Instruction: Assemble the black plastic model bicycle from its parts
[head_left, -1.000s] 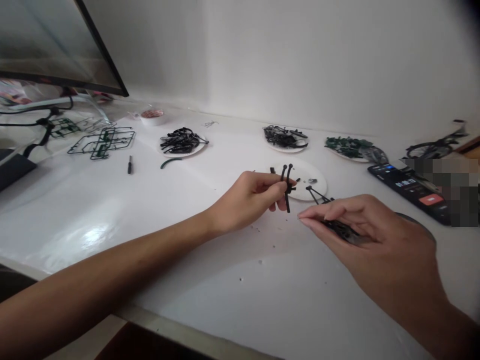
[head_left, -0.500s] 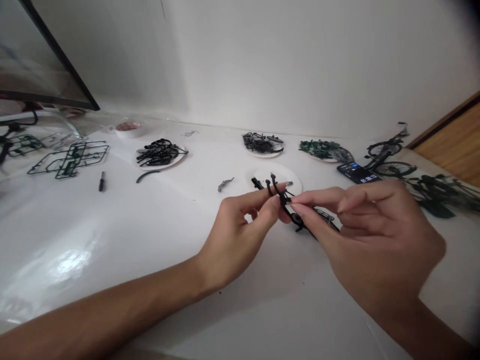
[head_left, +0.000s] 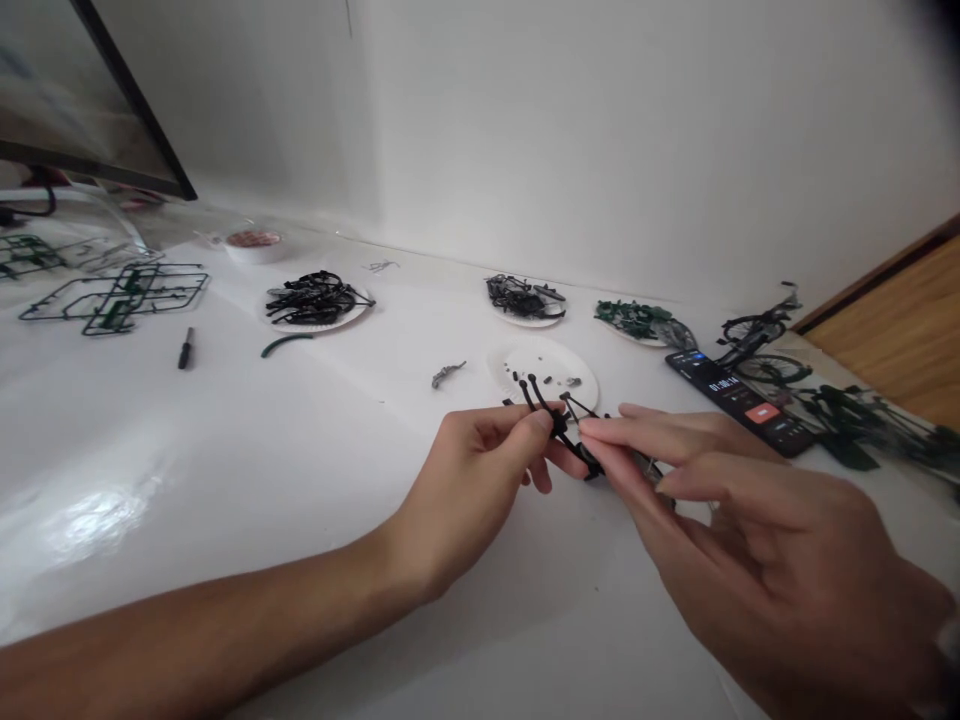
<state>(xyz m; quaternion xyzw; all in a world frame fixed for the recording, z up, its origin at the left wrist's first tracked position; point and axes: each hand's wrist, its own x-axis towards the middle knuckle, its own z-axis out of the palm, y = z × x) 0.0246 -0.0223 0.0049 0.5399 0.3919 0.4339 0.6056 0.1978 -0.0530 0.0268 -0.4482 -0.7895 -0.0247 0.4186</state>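
Black plastic model part (head_left: 541,412) pinched by the left grip (head_left: 469,465), above the counter (head_left: 225,480), just on the near side of a white paper plate (head_left: 551,368), second dark part (head_left: 592,462) pinched by the right grip (head_left: 750,530).

Free room runs along the tabletop (head_left: 225,480) toward its front edge, left of the left hand (head_left: 469,480). Toward the wall, a grey plastic part (head_left: 448,375), the paper plate (head_left: 544,375) and the phone (head_left: 739,400) block the way (the right hand (head_left: 757,540) sits just beside the phone).
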